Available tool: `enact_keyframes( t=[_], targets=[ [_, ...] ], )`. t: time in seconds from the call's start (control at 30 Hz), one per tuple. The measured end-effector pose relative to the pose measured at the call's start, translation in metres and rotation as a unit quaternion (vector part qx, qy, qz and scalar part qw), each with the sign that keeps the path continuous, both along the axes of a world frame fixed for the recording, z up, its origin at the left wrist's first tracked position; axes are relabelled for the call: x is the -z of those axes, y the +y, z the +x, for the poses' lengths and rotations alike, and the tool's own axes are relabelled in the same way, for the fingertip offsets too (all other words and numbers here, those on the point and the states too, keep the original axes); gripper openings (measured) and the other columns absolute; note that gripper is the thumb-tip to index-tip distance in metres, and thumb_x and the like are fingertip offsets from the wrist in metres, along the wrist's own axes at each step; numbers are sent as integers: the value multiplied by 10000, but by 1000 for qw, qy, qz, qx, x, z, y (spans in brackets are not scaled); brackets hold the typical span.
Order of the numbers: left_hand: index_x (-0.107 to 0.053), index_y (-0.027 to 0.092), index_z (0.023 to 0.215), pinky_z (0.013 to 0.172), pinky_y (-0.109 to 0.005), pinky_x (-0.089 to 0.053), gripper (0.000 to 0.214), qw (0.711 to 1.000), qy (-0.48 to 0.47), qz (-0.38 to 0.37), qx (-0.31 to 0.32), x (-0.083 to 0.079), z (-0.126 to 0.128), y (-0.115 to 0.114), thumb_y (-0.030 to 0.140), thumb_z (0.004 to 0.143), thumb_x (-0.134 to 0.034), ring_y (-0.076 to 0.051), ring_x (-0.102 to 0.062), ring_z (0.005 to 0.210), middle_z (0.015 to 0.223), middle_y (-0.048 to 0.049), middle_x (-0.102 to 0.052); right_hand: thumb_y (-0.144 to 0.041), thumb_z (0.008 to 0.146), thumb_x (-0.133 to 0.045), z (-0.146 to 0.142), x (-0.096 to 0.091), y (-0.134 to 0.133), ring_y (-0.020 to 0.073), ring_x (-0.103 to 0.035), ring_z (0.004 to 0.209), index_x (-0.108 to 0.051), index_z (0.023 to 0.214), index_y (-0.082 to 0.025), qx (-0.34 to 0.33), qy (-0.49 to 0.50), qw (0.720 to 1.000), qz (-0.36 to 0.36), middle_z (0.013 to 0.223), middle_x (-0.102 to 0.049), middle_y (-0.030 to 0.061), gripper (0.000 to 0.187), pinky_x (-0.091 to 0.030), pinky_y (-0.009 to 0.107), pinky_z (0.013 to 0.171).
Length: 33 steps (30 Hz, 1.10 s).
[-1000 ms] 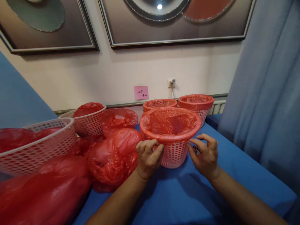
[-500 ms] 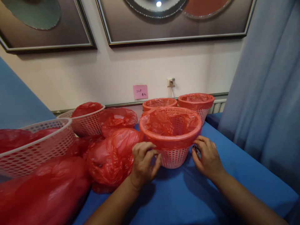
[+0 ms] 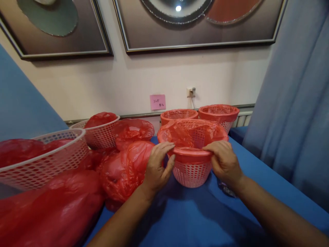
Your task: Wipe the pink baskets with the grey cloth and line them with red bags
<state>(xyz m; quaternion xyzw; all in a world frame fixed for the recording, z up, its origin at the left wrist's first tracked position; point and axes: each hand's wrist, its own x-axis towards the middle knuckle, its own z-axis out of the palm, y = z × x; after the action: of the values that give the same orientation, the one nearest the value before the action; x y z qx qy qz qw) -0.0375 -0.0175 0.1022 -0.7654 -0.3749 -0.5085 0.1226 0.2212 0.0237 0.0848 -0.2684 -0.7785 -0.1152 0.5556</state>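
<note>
Between both hands, perforated basket (image 3: pixel 191 171) lined with red bag (image 3: pixel 189 135)

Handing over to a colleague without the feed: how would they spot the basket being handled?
On the blue table, look below the pink note on the wall. Nearest the camera there is a white mesh basket with a red bag folded over its rim. Unlike the two baskets behind it, it is gripped at the rim by the left hand and right hand.

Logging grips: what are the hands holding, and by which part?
Left hand and right hand grip the bag-lined pink perforated plastic basket by its near rim.
</note>
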Motion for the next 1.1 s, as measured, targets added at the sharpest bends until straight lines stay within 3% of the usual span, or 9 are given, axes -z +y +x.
enact_keyframes(
  t=[0.1, 0.2, 0.27, 0.37, 0.5, 0.7, 0.8, 0.97, 1.1],
  targets=[
    [-619, 248, 1315, 1066, -444, -506, 388, 997, -72, -2, 0, 0, -5, -16, 172, 935, -638, -262, -601, 1273, 1381, -104, -633, -39, 829, -462, 26, 6, 18, 223, -677, 884, -658, 939, -231, 30, 48, 998, -25, 916, -717, 28, 296, -477, 445, 894],
    [-655, 251, 1247, 981, -359, -535, 331, 964, -260, -54, -11, -1, -15, -18, 230, 917, -675, -229, -628, 1196, 1311, -81, -655, -51, 807, -485, 36, 6, 11, 281, -668, 1083, -675, 1045, -228, 62, 109, 990, -59, 1119, -710, 71, 352, -477, 506, 977],
    [-673, 233, 1190, 918, -298, -543, 307, 908, -400, -127, -2, 0, -19, -13, 282, 890, -717, -188, -657, 1089, 1223, -61, -678, -42, 815, -482, 28, 4, -8, 306, -620, 1215, -661, 1172, -230, 49, 152, 986, -40, 1271, -657, 100, 442, -471, 533, 1026],
    [-702, 180, 1033, 782, -253, -558, 305, 803, -532, -261, 73, 1, -16, -6, 364, 811, -801, -155, -676, 885, 1038, -45, -711, -17, 849, -472, 5, -2, -44, 295, -598, 1258, -617, 1290, -247, -8, 130, 991, 2, 1360, -609, 107, 518, -469, 529, 1047],
    [-699, 147, 868, 631, -216, -552, 320, 695, -589, -369, 182, -1, -4, -5, 391, 746, -867, -130, -655, 691, 810, -24, -722, -81, 910, -521, -23, -8, -64, 285, -619, 1216, -571, 1345, -204, -41, -8, 999, -3, 1329, -642, 122, 455, -470, 503, 1016],
    [-719, 122, 882, 625, -213, -592, 27, 622, -651, -396, 181, 5, -6, -6, 130, 888, -694, -130, -705, 675, 805, -49, -753, -134, 962, -585, -33, -5, -50, 237, -673, 1066, -608, 1265, -165, 39, -42, 998, 13, 1153, -733, 91, 305, -454, 433, 954],
    [-712, 115, 876, 663, -236, -620, 159, 586, -685, -394, 177, 8, -9, -8, 63, 945, -578, -146, -738, 695, 818, -70, -766, -132, 959, -613, -32, -4, -49, 233, -673, 1043, -615, 1263, -157, 60, -46, 997, 30, 1132, -739, 90, 305, -447, 422, 948],
    [-686, 119, 899, 793, -323, -647, 285, 492, -744, -390, 229, -2, -11, -20, 88, 1021, -430, -180, -781, 798, 896, -98, -796, -165, 961, -640, -32, -2, -50, 237, -666, 1047, -606, 1291, -151, 71, -62, 994, 46, 1146, -736, 98, 331, -431, 419, 954],
    [-684, 99, 1048, 824, -360, -647, 300, 450, -739, -396, 309, -10, -7, -32, 220, 1067, -410, -206, -790, 861, 971, -120, -809, -180, 968, -632, -31, 0, -50, 241, -660, 1060, -601, 1299, -152, 78, -71, 994, 38, 1160, -732, 100, 333, -418, 422, 966]
  ],
)
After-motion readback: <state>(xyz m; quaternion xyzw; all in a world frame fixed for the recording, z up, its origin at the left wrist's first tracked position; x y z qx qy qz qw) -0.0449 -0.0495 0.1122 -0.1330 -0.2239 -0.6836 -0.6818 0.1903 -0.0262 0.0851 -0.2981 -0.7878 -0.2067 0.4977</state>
